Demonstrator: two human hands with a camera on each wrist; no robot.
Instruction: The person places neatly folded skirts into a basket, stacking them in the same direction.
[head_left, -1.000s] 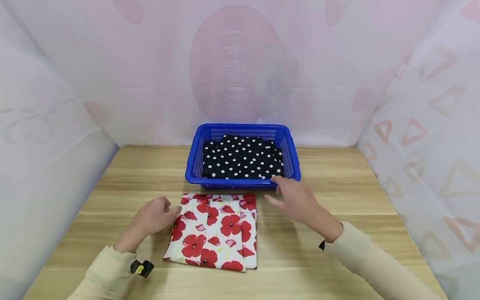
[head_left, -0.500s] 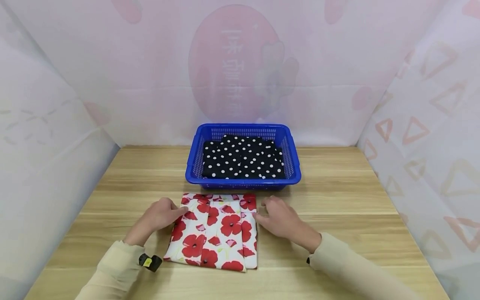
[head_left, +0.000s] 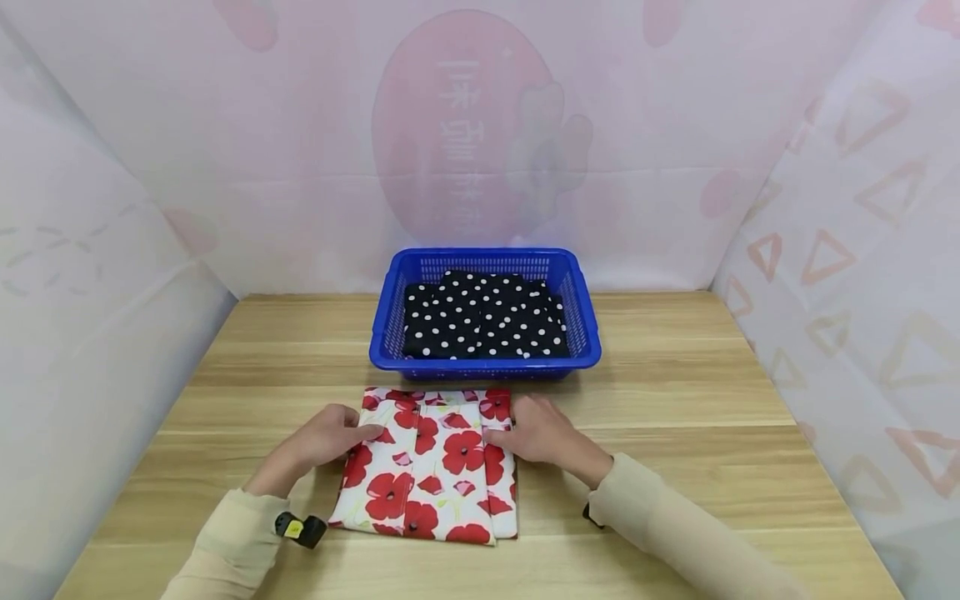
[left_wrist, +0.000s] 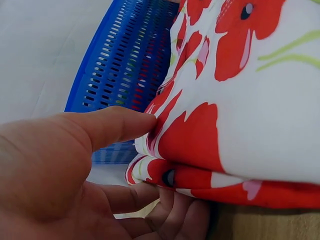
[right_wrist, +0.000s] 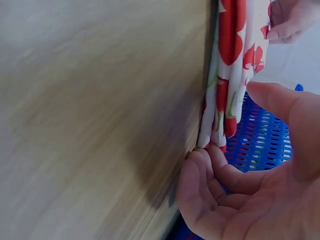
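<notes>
A folded white cloth with red poppies (head_left: 442,467) lies flat on the table in the head view, in front of the blue basket. My left hand (head_left: 322,437) grips its left edge; in the left wrist view the thumb (left_wrist: 122,125) presses on top while the fingers (left_wrist: 172,210) reach under the fold. At the right edge, my right hand (head_left: 542,432) holds the layers between thumb and fingers. The right wrist view shows that thumb (right_wrist: 272,97) over the stacked layers and curled fingertips at their lower edge. The fingers under the cloth are partly hidden.
Just behind the cloth stands a blue perforated plastic basket (head_left: 483,365). Inside it lies folded black cloth with white dots (head_left: 480,317). The wooden table (head_left: 675,375) is enclosed by printed fabric walls at the back and both sides.
My right hand has come from the basket's front rim down and left to the cloth's right edge. My left hand has moved in slightly onto the left edge. The cloth has barely shifted.
</notes>
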